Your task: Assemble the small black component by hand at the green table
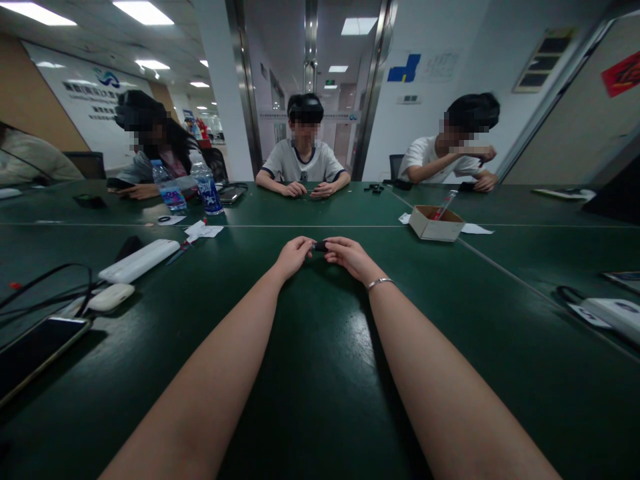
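Note:
My left hand [294,255] and my right hand [349,255] rest on the dark green table [320,373], arms stretched forward. Both pinch a small black object [321,246] held between their fingertips; it is too small to identify. The fingers of each hand are curled closed round its ends. A thin silver bracelet [379,283] circles my right wrist.
A cardboard box [436,223] with a red pen stands right of my hands. At the left lie a white power strip [139,261], a white case [111,297], cables and a phone [35,350]. Two water bottles [207,189] stand farther back. Three people sit across the table.

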Tool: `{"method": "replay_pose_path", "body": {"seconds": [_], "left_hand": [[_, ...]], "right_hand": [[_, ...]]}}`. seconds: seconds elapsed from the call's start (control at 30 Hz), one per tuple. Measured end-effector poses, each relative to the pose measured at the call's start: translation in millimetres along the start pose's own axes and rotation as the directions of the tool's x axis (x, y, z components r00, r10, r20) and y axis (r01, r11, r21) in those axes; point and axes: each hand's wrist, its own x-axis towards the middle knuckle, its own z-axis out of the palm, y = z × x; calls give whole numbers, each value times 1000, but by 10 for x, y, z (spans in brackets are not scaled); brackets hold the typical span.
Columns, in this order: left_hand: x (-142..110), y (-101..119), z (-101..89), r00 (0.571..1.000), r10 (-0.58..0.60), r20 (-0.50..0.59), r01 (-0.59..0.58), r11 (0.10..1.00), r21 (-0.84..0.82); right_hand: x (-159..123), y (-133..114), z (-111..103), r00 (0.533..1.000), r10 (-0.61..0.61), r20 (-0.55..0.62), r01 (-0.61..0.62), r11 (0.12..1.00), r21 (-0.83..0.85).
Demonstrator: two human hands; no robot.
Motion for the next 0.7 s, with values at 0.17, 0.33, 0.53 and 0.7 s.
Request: {"method": "replay_pose_path", "body": {"seconds": [0.17,0.33,0.53,0.7], "left_hand": [[15,-9,4,1000,-28,-12,28,1000,-14],[14,-3,7,999,-36,-25,35,999,-16],[-7,26,10,1000,-12,-9,12,1000,-4],[-5,25,14,1000,-24,-16,24,1000,-6]], "right_hand": [[2,5,-8,1000,0,1,0,1000,5],[6,8,-12,1000,-7,1,7,1000,0],[10,7,-11,1000,6,2,-6,1000,-1],[5,4,-16,1000,0,14,0,1000,-8]]}}
